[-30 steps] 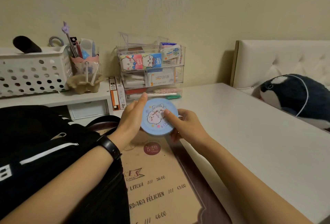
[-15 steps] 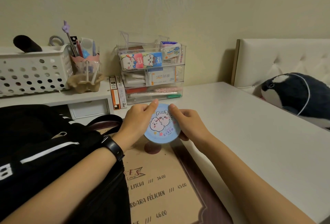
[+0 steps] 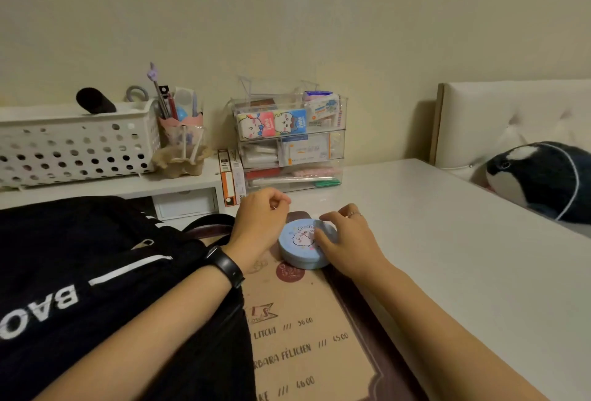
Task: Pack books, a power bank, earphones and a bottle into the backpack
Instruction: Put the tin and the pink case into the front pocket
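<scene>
Head view: the black fabric backpack [image 3: 80, 240] at lower left shows no open mouth, so a one-handed transfer may fumble the round pale-blue case [image 3: 300, 248]. Mid-frame it lies flat, cartoon-printed lid on, on the brown menu-print mat [image 3: 307, 336] on the white desk [image 3: 447, 256]. The right hand [image 3: 348, 240] has its fingers clamped on the case's rim. The left hand [image 3: 259, 221] has its fingers curled together, apparently empty.

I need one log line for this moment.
blue case: on mat | right hand: grips case | left hand: curled | backpack: at left
</scene>
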Action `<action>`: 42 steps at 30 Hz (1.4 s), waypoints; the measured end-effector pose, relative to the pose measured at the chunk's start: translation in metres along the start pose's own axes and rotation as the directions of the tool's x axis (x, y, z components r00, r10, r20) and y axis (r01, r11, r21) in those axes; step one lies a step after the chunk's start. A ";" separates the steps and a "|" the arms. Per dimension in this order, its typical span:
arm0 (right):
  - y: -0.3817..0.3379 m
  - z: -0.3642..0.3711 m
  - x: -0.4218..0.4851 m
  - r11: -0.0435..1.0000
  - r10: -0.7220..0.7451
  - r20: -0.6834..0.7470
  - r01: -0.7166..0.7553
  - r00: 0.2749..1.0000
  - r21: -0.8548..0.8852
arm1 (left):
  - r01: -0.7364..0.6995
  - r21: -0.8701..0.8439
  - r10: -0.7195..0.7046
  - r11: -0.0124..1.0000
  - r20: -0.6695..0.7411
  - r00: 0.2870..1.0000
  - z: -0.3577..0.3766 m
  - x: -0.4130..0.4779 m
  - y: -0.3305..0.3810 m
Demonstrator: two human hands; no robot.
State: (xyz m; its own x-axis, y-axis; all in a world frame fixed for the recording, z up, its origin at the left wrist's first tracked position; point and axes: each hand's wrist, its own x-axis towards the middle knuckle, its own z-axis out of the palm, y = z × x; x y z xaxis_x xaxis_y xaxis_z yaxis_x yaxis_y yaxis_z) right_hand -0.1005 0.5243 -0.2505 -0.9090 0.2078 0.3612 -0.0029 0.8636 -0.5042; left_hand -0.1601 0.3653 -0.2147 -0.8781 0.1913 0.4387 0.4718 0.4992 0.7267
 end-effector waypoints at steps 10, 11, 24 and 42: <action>-0.065 -0.012 -0.037 0.875 -0.466 0.089 0.443 0.881 0.196 | -0.134 0.464 -0.107 0.876 0.458 0.883 -0.087 -0.010 0.055; -0.069 -0.010 -0.041 0.865 -0.481 0.109 0.451 0.870 0.221 | -0.147 0.542 -0.162 0.827 0.481 0.862 -0.105 -0.015 0.056; -0.170 0.006 -0.033 0.802 -0.557 0.187 0.466 0.809 0.373 | -0.008 0.734 -0.208 0.679 0.203 0.957 -0.227 -0.121 -0.036; -0.244 0.005 0.008 0.912 -0.301 0.702 0.410 0.645 0.014 | 0.076 0.671 -0.132 0.738 0.033 0.991 -0.221 -0.134 -0.030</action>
State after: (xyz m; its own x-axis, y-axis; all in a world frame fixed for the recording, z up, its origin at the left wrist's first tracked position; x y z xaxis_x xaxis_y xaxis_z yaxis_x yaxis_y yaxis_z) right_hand -0.1088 0.3130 -0.1286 -0.8783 -0.4484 -0.1659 -0.3813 0.8662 -0.3229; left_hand -0.0393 0.1377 -0.1780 -0.9347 0.1515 0.3214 0.2279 0.9496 0.2151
